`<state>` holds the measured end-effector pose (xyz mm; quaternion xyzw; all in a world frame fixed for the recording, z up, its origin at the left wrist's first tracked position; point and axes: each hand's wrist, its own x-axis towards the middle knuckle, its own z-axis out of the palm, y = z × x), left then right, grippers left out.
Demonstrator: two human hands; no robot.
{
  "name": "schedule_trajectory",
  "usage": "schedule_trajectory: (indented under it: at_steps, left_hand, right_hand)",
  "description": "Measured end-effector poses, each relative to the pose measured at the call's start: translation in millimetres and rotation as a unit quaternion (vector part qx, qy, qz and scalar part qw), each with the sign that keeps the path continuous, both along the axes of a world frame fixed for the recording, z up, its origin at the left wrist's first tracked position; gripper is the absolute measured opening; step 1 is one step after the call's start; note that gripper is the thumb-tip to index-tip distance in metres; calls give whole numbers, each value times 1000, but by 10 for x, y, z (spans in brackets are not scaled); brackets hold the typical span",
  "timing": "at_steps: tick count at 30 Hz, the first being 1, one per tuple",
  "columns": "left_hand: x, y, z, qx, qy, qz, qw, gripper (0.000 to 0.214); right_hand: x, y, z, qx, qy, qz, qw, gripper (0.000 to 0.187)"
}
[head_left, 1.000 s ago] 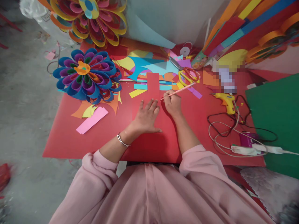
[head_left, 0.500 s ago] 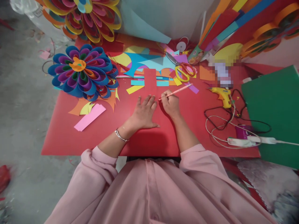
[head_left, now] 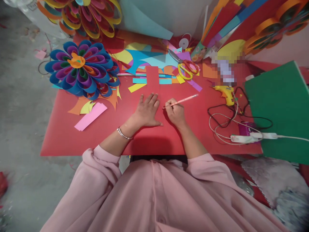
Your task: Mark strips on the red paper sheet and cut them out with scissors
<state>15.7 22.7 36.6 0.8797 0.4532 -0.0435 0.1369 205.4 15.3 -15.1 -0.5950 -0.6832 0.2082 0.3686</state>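
Observation:
My left hand (head_left: pixel 147 111) lies flat with its fingers spread, pressing on red paper. From under its fingertips a red paper strip (head_left: pixel 152 77) runs away from me. Just to the right, my right hand (head_left: pixel 175 111) is closed round a pink pencil (head_left: pixel 184 99). The pencil slants, its tip down at the red surface by the left fingers, its other end up to the right. Where the red paper ends against the red tabletop (head_left: pixel 72 141) is hard to make out. Beyond the hands lie cyan strips (head_left: pixel 165 81) and a yellow strip (head_left: pixel 136 87).
Scissors (head_left: pixel 185 69) with red and yellow handles lie beyond my right hand. A blue and purple paper flower (head_left: pixel 80 69) and pink strips (head_left: pixel 91 116) are at left. At right are a yellow glue gun (head_left: pixel 226 94), tangled cords, a power strip (head_left: pixel 243 138) and a green board (head_left: pixel 280 112).
My right hand and the pencil tip have moved a little toward me along the left fingers. The left hand stays flat on the paper. The whole view has shifted slightly.

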Motion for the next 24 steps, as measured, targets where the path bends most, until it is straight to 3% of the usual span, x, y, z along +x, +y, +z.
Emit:
schedule_trajectory:
  at_steps: [24]
  left_hand:
    - [-8, 17, -47, -4, -21, 4, 1000, 111]
  right_hand:
    - [78, -663, 36, -10, 11, 34, 999, 27]
